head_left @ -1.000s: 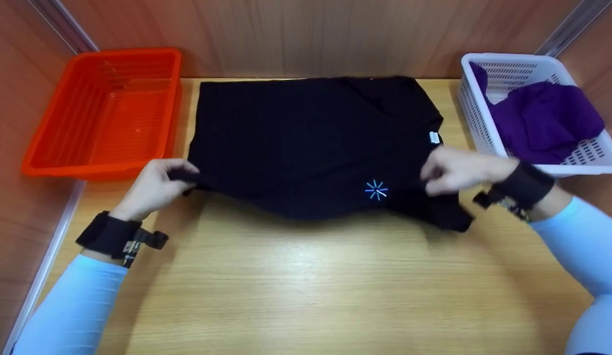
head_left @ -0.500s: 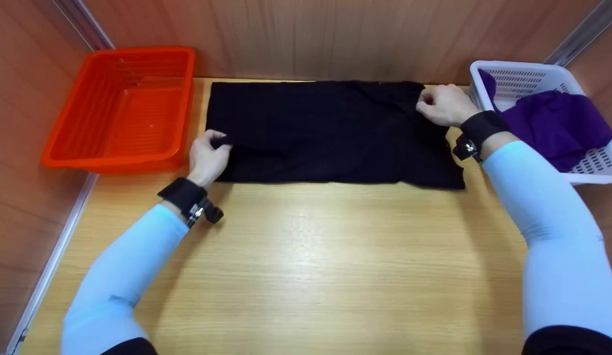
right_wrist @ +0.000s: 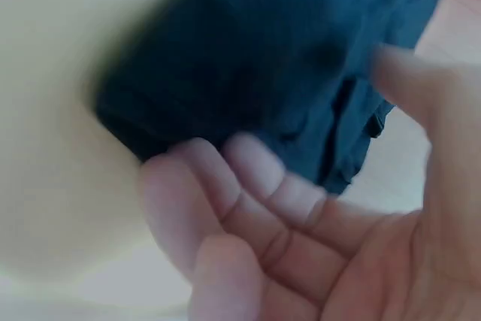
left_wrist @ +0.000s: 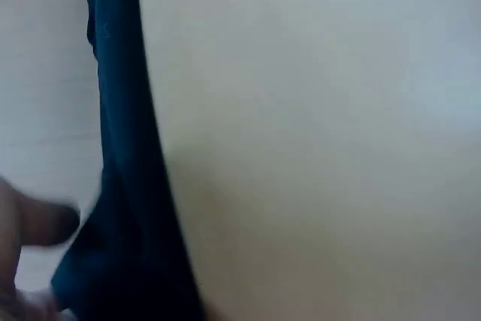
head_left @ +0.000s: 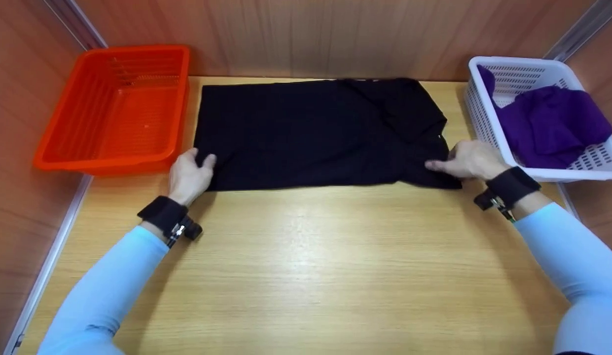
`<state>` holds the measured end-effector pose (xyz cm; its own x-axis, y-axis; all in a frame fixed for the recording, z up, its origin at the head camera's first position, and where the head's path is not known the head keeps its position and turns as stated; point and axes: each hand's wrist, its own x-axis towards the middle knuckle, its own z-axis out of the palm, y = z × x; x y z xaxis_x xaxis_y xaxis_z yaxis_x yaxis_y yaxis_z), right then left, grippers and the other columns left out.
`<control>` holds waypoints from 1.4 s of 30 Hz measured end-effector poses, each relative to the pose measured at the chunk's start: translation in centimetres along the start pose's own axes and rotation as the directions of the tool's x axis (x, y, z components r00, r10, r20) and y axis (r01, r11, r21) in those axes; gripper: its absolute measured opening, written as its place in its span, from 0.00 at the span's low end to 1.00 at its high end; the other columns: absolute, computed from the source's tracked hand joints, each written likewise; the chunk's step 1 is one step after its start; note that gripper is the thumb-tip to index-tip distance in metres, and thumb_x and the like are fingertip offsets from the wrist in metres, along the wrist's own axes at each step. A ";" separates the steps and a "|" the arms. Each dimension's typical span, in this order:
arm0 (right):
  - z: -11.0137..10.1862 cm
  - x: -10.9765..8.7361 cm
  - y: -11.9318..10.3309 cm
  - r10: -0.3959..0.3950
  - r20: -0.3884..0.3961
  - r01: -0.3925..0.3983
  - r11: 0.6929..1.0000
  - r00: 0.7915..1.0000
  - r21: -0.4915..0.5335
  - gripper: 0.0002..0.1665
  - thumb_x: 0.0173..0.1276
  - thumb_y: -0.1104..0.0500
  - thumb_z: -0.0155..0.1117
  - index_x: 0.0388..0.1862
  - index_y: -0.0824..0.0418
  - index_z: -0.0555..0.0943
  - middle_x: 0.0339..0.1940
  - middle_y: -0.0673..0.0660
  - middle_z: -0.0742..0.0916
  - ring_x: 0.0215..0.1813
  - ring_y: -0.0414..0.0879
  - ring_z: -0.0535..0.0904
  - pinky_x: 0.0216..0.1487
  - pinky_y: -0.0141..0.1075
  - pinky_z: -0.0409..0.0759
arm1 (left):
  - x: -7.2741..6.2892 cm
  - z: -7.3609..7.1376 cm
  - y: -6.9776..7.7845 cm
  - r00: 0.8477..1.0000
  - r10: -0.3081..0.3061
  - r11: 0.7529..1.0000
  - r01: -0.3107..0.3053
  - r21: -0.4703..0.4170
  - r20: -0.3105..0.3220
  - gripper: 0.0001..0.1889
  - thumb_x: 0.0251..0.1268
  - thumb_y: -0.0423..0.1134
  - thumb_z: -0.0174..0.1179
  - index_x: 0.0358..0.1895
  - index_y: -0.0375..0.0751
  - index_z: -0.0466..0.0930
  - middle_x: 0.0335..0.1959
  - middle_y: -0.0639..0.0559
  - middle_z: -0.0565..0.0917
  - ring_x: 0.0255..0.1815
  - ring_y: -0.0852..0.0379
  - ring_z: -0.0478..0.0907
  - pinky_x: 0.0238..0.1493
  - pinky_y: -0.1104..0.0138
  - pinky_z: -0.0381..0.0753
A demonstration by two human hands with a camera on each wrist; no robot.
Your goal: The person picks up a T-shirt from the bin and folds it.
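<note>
A black T-shirt (head_left: 301, 135) lies folded into a long strip across the back of the table, its sleeve and collar end at the right. My left hand (head_left: 188, 177) rests at the strip's front left corner, thumb and fingers spread apart on the cloth. In the left wrist view its thumb (left_wrist: 49, 222) stands off the dark cloth (left_wrist: 128, 110). At the right end, my right hand (head_left: 471, 160) reaches to the sleeve with the thumb over it. The right wrist view has the fingers (right_wrist: 252, 167) touching the cloth's edge, loosely bent, with the thumb well apart.
An orange basket (head_left: 180, 123) stands at the back left, close to my left hand. At the back right is a white basket (head_left: 483, 106) holding a purple cloth (head_left: 552, 128). A wooden panel (head_left: 306, 39) rises behind the shirt. Bare tabletop (head_left: 306, 266) shows in front.
The shirt's front part, lifted at first, has been folded over toward the back, hiding the star-shaped print. Both hands have since come back toward the front edge; the left has released its pinch.
</note>
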<state>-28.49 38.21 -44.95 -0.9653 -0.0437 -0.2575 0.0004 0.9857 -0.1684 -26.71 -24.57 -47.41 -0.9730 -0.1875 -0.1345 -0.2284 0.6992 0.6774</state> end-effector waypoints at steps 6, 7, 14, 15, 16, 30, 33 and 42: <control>2.2 -0.8 1.2 -0.067 -0.101 0.092 0.958 0.993 0.273 0.23 0.76 0.42 0.76 0.36 0.62 0.85 0.28 0.49 0.86 0.31 0.40 0.77 0.33 0.33 0.73 | 2.5 0.9 -3.8 0.988 0.069 0.995 -0.078 -0.065 -0.141 0.38 0.92 0.55 0.46 0.87 0.27 0.60 0.86 0.25 0.67 0.88 0.27 0.65 0.91 0.41 0.62; 2.5 -0.8 1.3 -0.053 -0.098 0.080 0.954 0.994 0.289 0.25 0.75 0.41 0.77 0.37 0.63 0.84 0.29 0.49 0.85 0.31 0.40 0.77 0.33 0.32 0.73 | 2.7 1.0 -4.3 0.987 0.073 0.995 -0.082 -0.055 -0.146 0.40 0.92 0.55 0.46 0.88 0.26 0.57 0.88 0.25 0.64 0.89 0.27 0.63 0.92 0.41 0.61; 3.5 -1.2 1.7 -0.069 -0.222 0.152 0.911 0.973 0.384 0.19 0.78 0.50 0.74 0.33 0.62 0.83 0.24 0.40 0.81 0.31 0.36 0.75 0.35 0.30 0.72 | 0.4 0.5 -3.6 0.973 0.113 0.993 -0.116 -0.001 -0.200 0.26 0.90 0.48 0.50 0.74 0.31 0.77 0.70 0.24 0.84 0.72 0.23 0.80 0.75 0.34 0.76; 3.6 -1.2 1.7 -0.045 -0.259 0.163 0.875 0.965 0.455 0.17 0.80 0.52 0.72 0.35 0.62 0.83 0.25 0.37 0.80 0.32 0.34 0.74 0.35 0.28 0.71 | -0.1 0.4 -3.3 0.972 0.121 0.993 -0.122 0.009 -0.204 0.24 0.89 0.47 0.50 0.71 0.31 0.78 0.67 0.24 0.85 0.69 0.22 0.81 0.72 0.33 0.76; 3.7 -1.1 1.8 -0.012 -0.293 0.173 0.830 0.956 0.530 0.15 0.83 0.52 0.69 0.37 0.62 0.82 0.25 0.35 0.79 0.32 0.32 0.73 0.35 0.27 0.70 | -0.6 0.2 -2.9 0.972 0.123 0.992 -0.123 0.011 -0.199 0.23 0.89 0.46 0.50 0.69 0.30 0.78 0.66 0.23 0.85 0.68 0.21 0.82 0.70 0.32 0.76; 2.5 -0.7 3.3 -0.074 0.038 0.052 0.911 0.997 0.408 0.27 0.75 0.57 0.78 0.61 0.68 0.75 0.24 0.46 0.77 0.25 0.37 0.74 0.26 0.31 0.73 | -3.2 -1.9 -1.5 0.993 0.113 0.906 -0.114 0.408 0.026 0.34 0.78 0.42 0.60 0.80 0.29 0.64 0.54 0.18 0.86 0.52 0.19 0.86 0.50 0.32 0.85; 1.1 -1.0 2.3 -0.064 0.078 0.045 0.974 0.995 0.223 0.30 0.69 0.56 0.82 0.59 0.68 0.76 0.28 0.55 0.82 0.28 0.47 0.79 0.30 0.37 0.78 | -3.9 -1.1 -1.0 0.966 0.256 0.860 -0.215 0.462 -0.026 0.40 0.69 0.34 0.65 0.82 0.31 0.61 0.55 0.17 0.83 0.49 0.18 0.83 0.42 0.30 0.85; 1.8 -1.7 -1.3 -0.184 -0.066 0.179 0.980 0.981 -0.084 0.36 0.67 0.59 0.76 0.71 0.65 0.74 0.60 0.77 0.87 0.54 0.75 0.88 0.51 0.68 0.86 | -3.7 -0.5 0.9 0.923 0.241 0.763 -0.371 0.529 0.299 0.41 0.78 0.47 0.63 0.88 0.39 0.62 0.87 0.21 0.60 0.85 0.16 0.59 0.76 0.22 0.70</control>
<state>-26.37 36.71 -46.03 -0.9638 -0.2138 -0.1590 -0.1941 0.9722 -0.1312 -23.34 -23.56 -45.98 -0.9632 0.2018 -0.1773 0.1689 0.9682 0.1844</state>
